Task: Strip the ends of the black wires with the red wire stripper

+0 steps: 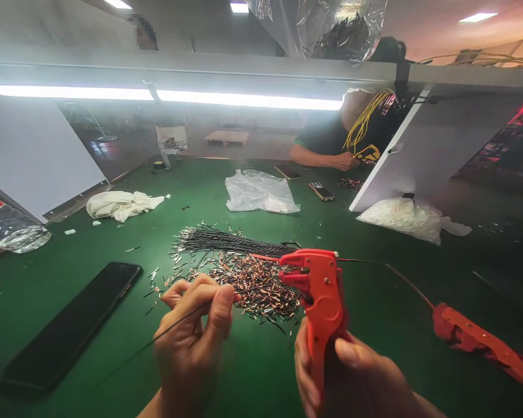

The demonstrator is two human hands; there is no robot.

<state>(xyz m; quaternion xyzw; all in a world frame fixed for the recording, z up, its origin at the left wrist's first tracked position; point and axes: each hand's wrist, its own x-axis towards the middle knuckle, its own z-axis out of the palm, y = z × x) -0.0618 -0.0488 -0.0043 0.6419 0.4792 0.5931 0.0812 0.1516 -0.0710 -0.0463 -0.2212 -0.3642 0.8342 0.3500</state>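
Pinched between the thumb and fingers of my left hand (196,325) is a thin black wire (169,328), its long tail trailing down to the left. My right hand (353,366) is wrapped round the handle of a red wire stripper (325,284), whose jaws face left. The wire's front end points toward the stripper, apart from the jaws. Behind both hands lie a bundle of black wires (235,241) and a heap of short wire scraps with copper ends (257,284) on the green table (253,366).
A black phone (74,325) lies at the left. Farther back are a white cloth (122,204), a clear plastic bag (261,191) and a filled bag (407,217). A second red tool (483,337) is at the right. Across the table, a person holds yellow wires (366,125).
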